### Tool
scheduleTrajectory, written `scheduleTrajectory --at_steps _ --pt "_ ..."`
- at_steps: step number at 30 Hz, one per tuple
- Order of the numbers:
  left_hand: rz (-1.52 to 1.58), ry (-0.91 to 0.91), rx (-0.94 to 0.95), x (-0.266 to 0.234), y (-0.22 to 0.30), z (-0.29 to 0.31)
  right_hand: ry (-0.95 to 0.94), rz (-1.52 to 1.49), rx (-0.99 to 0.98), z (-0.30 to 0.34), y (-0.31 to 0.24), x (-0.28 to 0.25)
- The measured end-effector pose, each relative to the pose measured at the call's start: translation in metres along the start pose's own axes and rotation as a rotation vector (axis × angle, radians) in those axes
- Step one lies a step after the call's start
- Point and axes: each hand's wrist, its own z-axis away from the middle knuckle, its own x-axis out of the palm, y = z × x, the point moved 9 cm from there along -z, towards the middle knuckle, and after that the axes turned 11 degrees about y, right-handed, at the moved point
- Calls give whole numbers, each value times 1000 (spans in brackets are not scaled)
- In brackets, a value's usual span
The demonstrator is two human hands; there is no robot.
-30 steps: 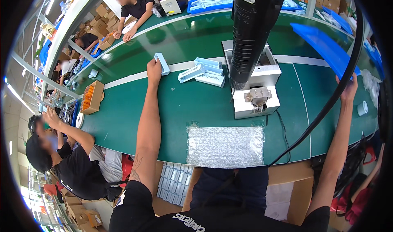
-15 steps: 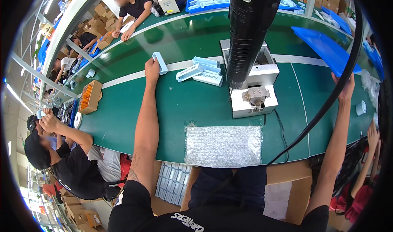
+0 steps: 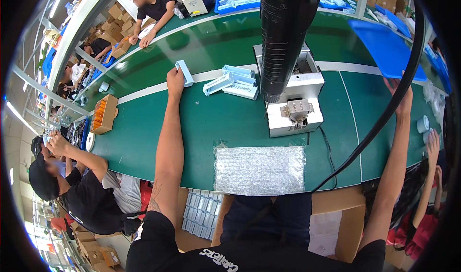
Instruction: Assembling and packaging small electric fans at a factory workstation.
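Note:
My left hand (image 3: pixel 175 84) is closed around a light blue plastic housing (image 3: pixel 185 73), out over the far part of the green bench. To its right lies a loose pile of similar light blue housings (image 3: pixel 235 90), some with dark lettering. Far to the right, my right hand (image 3: pixel 402 96) grips the near edge of a blue plastic tray (image 3: pixel 384 46), which is tilted up. That hand's fingers are partly hidden by the tray and a black cable. A sheet of bubble wrap (image 3: pixel 259 170) lies flat on the bench in front of me.
A black cylindrical tool (image 3: pixel 283 41) hangs over a white metal machine (image 3: pixel 294 123); its thick black cable (image 3: pixel 367 144) arcs past my right forearm. An orange-filled carton (image 3: pixel 104 114) stands left. Open boxes (image 3: pixel 199 213) sit below. Co-workers sit left and across; another's hand (image 3: pixel 433 147) reaches in at right.
My right hand has moved slightly farther away, and the blue tray with it, its face showing more. My left hand keeps hold of the housing. The whole view has shifted a little.

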Motion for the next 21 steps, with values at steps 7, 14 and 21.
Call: scheduleTrajectory --at_steps 7,14,21 --pt "28 -15 -17 9 10 5 284 -36 -70 -4 -23 -28" --pt "2 14 -2 -8 6 -1 123 -106 4 7 9 9" --pt "-143 59 210 41 -31 -14 315 184 -18 6 -14 -50"
